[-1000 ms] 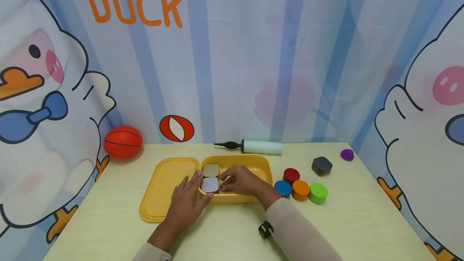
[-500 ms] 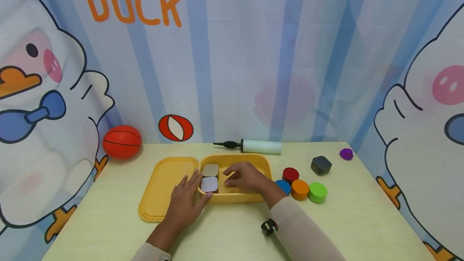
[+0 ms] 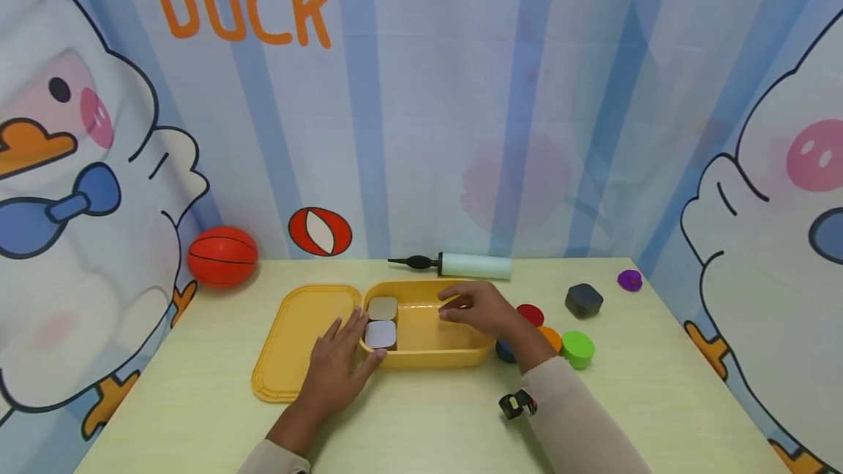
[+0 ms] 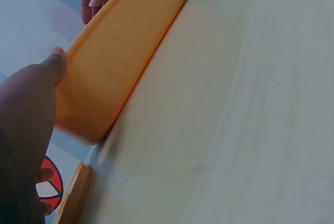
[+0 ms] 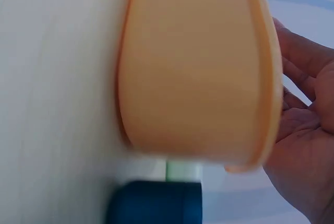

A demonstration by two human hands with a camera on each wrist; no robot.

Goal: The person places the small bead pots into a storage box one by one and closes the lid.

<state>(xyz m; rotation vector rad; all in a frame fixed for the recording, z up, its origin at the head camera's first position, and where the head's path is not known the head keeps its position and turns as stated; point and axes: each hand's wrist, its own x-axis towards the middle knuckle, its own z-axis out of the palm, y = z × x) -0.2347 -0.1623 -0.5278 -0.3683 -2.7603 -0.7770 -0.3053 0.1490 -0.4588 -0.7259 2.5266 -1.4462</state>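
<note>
A yellow box (image 3: 428, 359) stands on the table, its lid (image 3: 309, 335) lying flat to its left. Inside the box's left end, a beige-topped block (image 3: 383, 309) sits behind a pale lilac-topped block (image 3: 380, 336). My left hand (image 3: 337, 366) rests at the box's left front corner, fingers stretched out; in the left wrist view its thumb (image 4: 56, 59) lies at the rim. Over the right part of the box hovers my right hand (image 3: 484, 309), fingers loosely bent with nothing between them. The right wrist view has this hand (image 5: 308, 109) beside the box's wall (image 5: 193, 67).
Right of the box stand blue (image 3: 505, 352), red (image 3: 530, 313), orange (image 3: 552, 339) and green (image 3: 578, 350) cylinders, partly behind the right arm. Beyond them lie a dark grey block (image 3: 584, 301) and a small purple piece (image 3: 630, 281). A hand pump (image 3: 474, 265) and red ball (image 3: 222, 257) sit at the back.
My right hand has moved right, away from the two blocks, across the box to its right end. The left hand, the box and the blocks stay where they were.
</note>
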